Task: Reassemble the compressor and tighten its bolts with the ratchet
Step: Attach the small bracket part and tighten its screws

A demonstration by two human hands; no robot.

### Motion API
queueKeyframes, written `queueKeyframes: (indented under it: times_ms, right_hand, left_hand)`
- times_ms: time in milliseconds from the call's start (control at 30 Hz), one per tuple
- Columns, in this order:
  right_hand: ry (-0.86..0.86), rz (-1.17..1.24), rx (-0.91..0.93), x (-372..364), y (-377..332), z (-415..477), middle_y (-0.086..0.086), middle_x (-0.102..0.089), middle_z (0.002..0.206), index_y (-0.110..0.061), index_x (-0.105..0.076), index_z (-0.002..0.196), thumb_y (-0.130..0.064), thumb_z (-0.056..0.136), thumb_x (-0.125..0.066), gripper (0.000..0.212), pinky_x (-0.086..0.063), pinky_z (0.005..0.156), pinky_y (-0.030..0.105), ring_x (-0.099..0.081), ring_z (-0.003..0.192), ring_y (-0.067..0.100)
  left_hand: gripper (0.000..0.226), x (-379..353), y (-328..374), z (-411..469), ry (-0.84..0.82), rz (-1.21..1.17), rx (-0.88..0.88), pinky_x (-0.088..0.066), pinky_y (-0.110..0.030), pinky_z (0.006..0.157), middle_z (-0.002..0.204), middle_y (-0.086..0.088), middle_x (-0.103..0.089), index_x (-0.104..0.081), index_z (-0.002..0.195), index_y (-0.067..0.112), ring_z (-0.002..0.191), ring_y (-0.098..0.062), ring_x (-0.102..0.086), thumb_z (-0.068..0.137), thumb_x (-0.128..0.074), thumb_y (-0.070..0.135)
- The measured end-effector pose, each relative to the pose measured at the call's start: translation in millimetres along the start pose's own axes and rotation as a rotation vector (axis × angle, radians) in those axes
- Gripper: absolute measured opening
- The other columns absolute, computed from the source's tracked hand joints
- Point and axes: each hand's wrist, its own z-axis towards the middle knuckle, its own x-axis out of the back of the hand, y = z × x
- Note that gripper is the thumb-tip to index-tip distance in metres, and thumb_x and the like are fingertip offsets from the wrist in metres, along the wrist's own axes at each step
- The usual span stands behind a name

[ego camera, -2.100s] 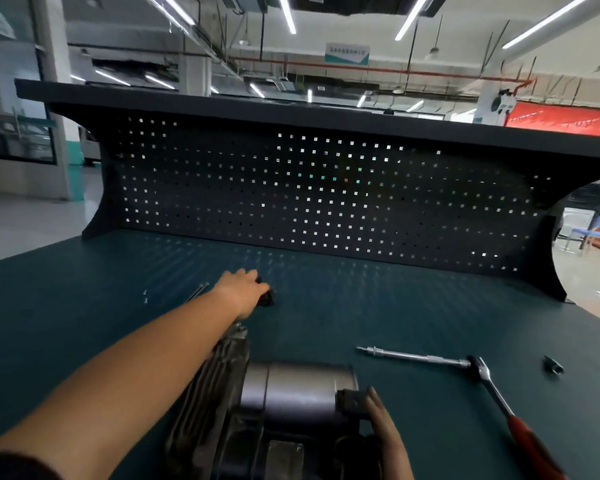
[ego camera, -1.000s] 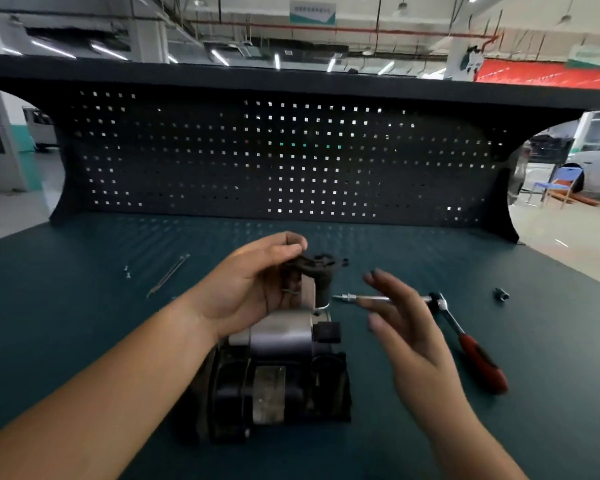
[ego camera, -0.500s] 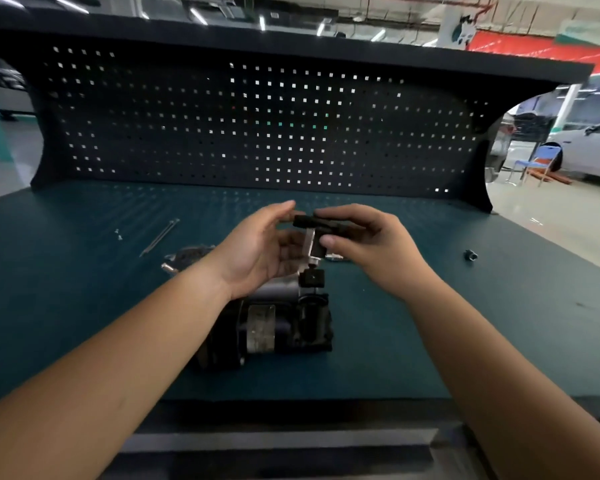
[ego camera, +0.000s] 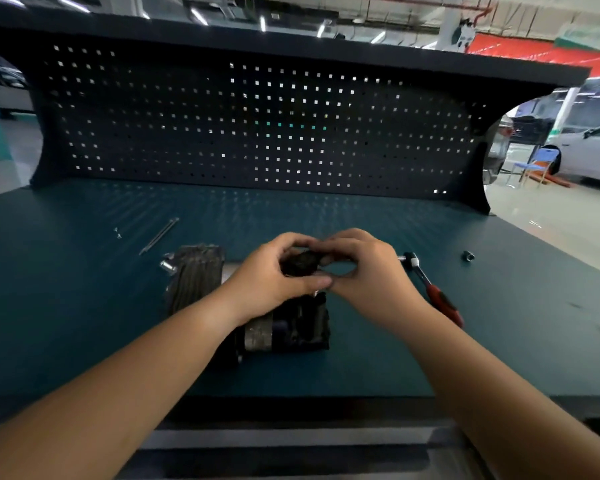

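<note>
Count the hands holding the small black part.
2. The left hand grips the black part from its left, and the right hand pinches it from its right, above the compressor. No other hand shows.

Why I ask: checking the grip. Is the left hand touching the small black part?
Touching. The head view shows the left hand curled round the small black part, thumb beneath it.

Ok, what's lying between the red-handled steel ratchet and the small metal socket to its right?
Nothing. The head view shows only bare dark teal benchtop between the red-handled steel ratchet and the small metal socket.
</note>
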Motion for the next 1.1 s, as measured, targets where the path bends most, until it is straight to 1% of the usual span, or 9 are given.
queueKeyframes:
  times_ms: [133, 267, 400, 500, 567, 733, 833, 933, 1100]
  right_hand:
    - [-0.037, -0.139, 0.106, 8, 8, 0, -0.004, -0.060, 0.101, -0.018, -0.073, 0.105, -0.009, 0.076, -0.076, 0.030, -0.033, 0.085, 0.008, -0.053, 0.094, 0.009]
    - [-0.058, -0.026, 0.107, 6, 19, -3, -0.006, -0.066, 0.092, -0.014, -0.074, 0.097, -0.006, 0.076, -0.076, 0.022, -0.035, 0.075, -0.001, -0.057, 0.090, 0.001]
    - [0.014, 0.024, 0.183, -3, 30, -7, 0.001, -0.070, 0.090, -0.008, -0.074, 0.093, -0.002, 0.074, -0.076, 0.020, -0.047, 0.069, 0.011, -0.061, 0.086, 0.007]
    - [0.049, 0.109, 0.239, -8, 35, -6, -0.003, -0.067, 0.092, -0.003, -0.073, 0.093, -0.003, 0.074, -0.073, 0.019, -0.050, 0.079, 0.014, -0.063, 0.089, 0.009]
    - [0.029, 0.178, 0.254, -11, 40, -10, -0.004, -0.066, 0.095, -0.005, -0.073, 0.093, -0.005, 0.074, -0.072, 0.019, -0.050, 0.083, 0.015, -0.064, 0.092, 0.007]
    - [-0.034, 0.488, 0.061, -18, 58, -33, -0.010, -0.069, 0.096, -0.020, -0.068, 0.093, -0.008, 0.075, -0.072, 0.022, -0.050, 0.081, 0.015, -0.065, 0.093, 0.002]
    - [0.002, 0.689, -0.127, -27, 63, -41, -0.007, -0.070, 0.093, -0.020, -0.064, 0.100, -0.014, 0.070, -0.072, 0.032, -0.048, 0.083, 0.015, -0.065, 0.092, 0.002]
    - [0.024, 0.653, -0.193, -31, 65, -42, -0.010, -0.071, 0.088, -0.024, -0.065, 0.095, -0.024, 0.066, -0.070, 0.029, -0.049, 0.081, 0.017, -0.064, 0.088, 0.002]
    - [0.032, 0.799, -0.229, -38, 68, -49, -0.011, -0.070, 0.077, -0.015, -0.065, 0.088, -0.018, 0.065, -0.070, 0.024, -0.048, 0.071, 0.012, -0.062, 0.074, 0.001]
  left_hand:
    - [0.026, 8, 1, 1, -0.056, 0.088, -0.019, -0.051, -0.029, 0.090, 0.102, 0.000, -0.070, -0.062, 0.100, 0.027, 0.097, -0.010, -0.065, 0.078, -0.071, 0.020]
    - [0.031, 6, -8, 0, -0.044, 0.073, -0.051, -0.047, -0.017, 0.087, 0.102, 0.003, -0.067, -0.066, 0.099, 0.024, 0.095, -0.002, -0.064, 0.080, -0.069, 0.000]
    - [0.038, 9, -13, 3, -0.004, 0.198, -0.156, -0.049, -0.017, 0.085, 0.095, 0.006, -0.067, -0.068, 0.093, 0.035, 0.093, -0.005, -0.065, 0.072, -0.078, 0.006]
    - [0.038, 12, -11, 0, 0.027, 0.151, -0.171, -0.052, -0.019, 0.083, 0.091, 0.009, -0.072, -0.068, 0.087, 0.035, 0.090, -0.005, -0.068, 0.062, -0.084, 0.012]
    - [0.034, 13, -9, -7, 0.030, 0.264, -0.206, -0.052, -0.023, 0.085, 0.092, 0.010, -0.070, -0.067, 0.087, 0.035, 0.091, -0.006, -0.067, 0.061, -0.082, 0.021]
    - [0.023, 13, -11, -28, -0.027, 0.477, -0.371, -0.044, -0.012, 0.088, 0.104, 0.014, -0.065, -0.071, 0.087, 0.026, 0.101, 0.002, -0.061, 0.067, -0.079, 0.034]
    - [0.021, 13, -12, -27, -0.009, 0.478, -0.349, -0.042, -0.009, 0.089, 0.108, 0.019, -0.064, -0.069, 0.088, 0.032, 0.106, 0.003, -0.059, 0.069, -0.074, 0.039]
    - [0.032, 13, -12, -25, 0.013, 0.528, -0.329, -0.042, -0.008, 0.089, 0.106, 0.020, -0.064, -0.067, 0.097, 0.033, 0.104, 0.005, -0.058, 0.067, -0.072, 0.042]
    - [0.035, 9, -18, -40, 0.079, 0.573, -0.255, -0.046, -0.012, 0.088, 0.102, 0.023, -0.066, -0.068, 0.097, 0.036, 0.098, 0.007, -0.060, 0.065, -0.072, 0.047]
